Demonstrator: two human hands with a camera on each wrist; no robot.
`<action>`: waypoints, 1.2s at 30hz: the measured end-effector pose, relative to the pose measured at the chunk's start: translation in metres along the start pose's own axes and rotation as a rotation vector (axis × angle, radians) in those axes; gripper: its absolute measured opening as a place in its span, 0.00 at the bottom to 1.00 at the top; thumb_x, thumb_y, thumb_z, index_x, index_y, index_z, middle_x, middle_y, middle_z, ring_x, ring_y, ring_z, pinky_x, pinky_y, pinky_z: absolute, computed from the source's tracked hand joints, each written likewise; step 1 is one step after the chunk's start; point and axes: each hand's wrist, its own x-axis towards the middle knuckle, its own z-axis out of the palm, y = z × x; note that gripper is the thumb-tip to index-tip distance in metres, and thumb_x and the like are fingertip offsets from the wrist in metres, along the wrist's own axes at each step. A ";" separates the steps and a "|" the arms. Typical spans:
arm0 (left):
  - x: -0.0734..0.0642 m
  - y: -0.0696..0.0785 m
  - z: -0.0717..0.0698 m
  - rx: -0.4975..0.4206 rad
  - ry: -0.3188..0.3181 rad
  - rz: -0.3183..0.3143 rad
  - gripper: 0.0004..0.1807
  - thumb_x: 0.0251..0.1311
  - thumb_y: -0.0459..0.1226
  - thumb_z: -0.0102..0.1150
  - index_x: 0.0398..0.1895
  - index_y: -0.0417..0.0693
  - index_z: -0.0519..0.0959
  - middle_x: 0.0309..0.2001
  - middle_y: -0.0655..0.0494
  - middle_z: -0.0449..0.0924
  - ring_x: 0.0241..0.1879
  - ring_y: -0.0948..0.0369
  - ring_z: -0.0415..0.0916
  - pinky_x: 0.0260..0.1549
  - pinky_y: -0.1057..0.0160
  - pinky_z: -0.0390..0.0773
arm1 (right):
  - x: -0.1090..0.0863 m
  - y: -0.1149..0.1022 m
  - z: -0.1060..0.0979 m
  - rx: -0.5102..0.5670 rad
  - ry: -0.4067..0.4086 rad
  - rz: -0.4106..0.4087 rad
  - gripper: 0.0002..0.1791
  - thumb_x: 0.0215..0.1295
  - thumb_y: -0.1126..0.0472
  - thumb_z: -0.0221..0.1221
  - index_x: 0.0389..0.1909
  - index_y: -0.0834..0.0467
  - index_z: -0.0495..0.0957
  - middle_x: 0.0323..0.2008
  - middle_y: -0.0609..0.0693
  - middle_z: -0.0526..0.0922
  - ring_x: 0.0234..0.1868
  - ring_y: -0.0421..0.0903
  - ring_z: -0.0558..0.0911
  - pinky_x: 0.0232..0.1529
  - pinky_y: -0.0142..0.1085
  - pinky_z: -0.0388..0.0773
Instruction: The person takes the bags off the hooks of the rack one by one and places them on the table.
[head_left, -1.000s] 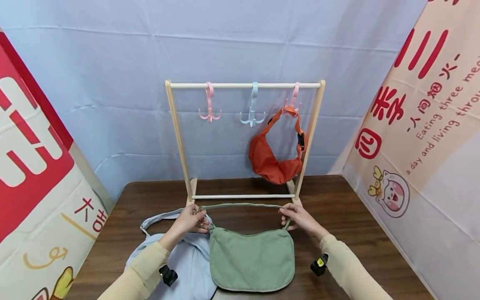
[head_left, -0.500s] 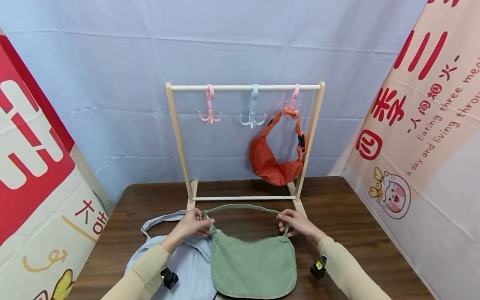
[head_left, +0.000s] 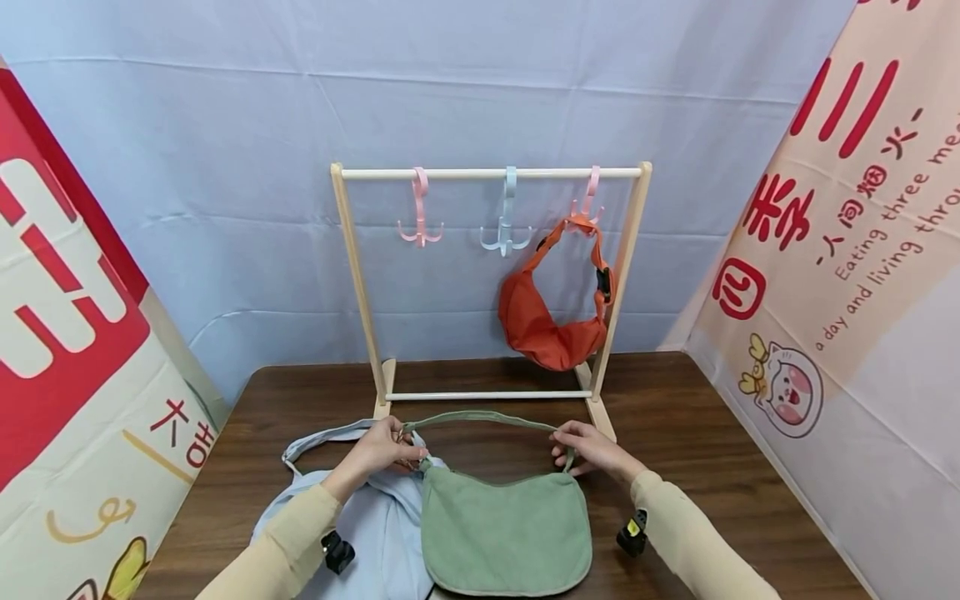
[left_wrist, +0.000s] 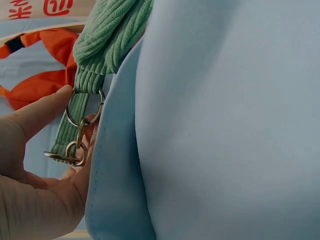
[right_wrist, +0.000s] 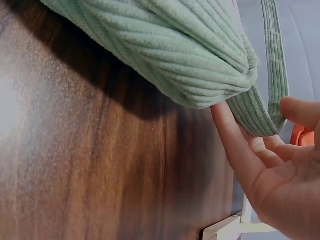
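Note:
A green corduroy shoulder bag (head_left: pixel 506 533) lies at the front of the table, its strap (head_left: pixel 480 416) arched above it. My left hand (head_left: pixel 386 450) grips the strap's left end, beside the metal rings (left_wrist: pixel 80 135) that join strap and bag. At the other end my right hand (head_left: pixel 592 450) pinches the strap between thumb and fingers, and one finger touches the bag's corner from below in the right wrist view. Under my left forearm lies a light blue bag (head_left: pixel 375 533), partly hidden by the arm and the green bag.
Behind the bags stands a wooden rack (head_left: pixel 361 283). From its bar hang a pink hook (head_left: pixel 420 208), a light blue hook (head_left: pixel 506 217) and another pink hook (head_left: pixel 591 196) bearing an orange bag (head_left: pixel 551 325). Printed cloths hang at both sides of the brown table (head_left: pixel 705 433).
My right hand has shifted slightly left, closer to the left hand. The strap, nearly straight before, now bows upward between them. The green bag sits slightly lower in the head view.

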 end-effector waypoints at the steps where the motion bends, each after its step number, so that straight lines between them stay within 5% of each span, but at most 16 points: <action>1: 0.000 0.000 0.000 0.004 0.002 -0.004 0.22 0.53 0.31 0.67 0.38 0.31 0.61 0.28 0.45 0.78 0.28 0.52 0.83 0.28 0.55 0.83 | 0.000 0.000 0.000 0.001 -0.006 0.003 0.25 0.73 0.52 0.47 0.56 0.71 0.66 0.39 0.58 0.79 0.37 0.44 0.83 0.33 0.42 0.82; 11: 0.006 -0.005 -0.003 0.032 0.023 -0.062 0.20 0.51 0.32 0.68 0.31 0.37 0.62 0.25 0.50 0.75 0.25 0.57 0.81 0.23 0.60 0.81 | 0.006 0.004 -0.001 -0.001 -0.013 0.015 0.22 0.74 0.55 0.46 0.56 0.71 0.65 0.39 0.58 0.79 0.37 0.43 0.82 0.35 0.43 0.82; 26: 0.009 -0.008 -0.003 0.173 0.015 -0.048 0.27 0.49 0.33 0.70 0.14 0.50 0.56 0.14 0.58 0.64 0.16 0.62 0.73 0.15 0.66 0.75 | 0.009 0.010 0.004 -0.047 0.013 0.021 0.20 0.72 0.57 0.48 0.53 0.71 0.67 0.37 0.59 0.79 0.32 0.43 0.80 0.34 0.44 0.82; 36: 0.011 -0.008 0.001 0.257 0.049 -0.117 0.21 0.46 0.36 0.73 0.17 0.47 0.65 0.19 0.54 0.75 0.17 0.63 0.75 0.18 0.65 0.76 | 0.002 0.013 0.003 -0.166 0.014 0.019 0.15 0.72 0.60 0.49 0.48 0.70 0.69 0.32 0.54 0.80 0.30 0.46 0.81 0.31 0.42 0.81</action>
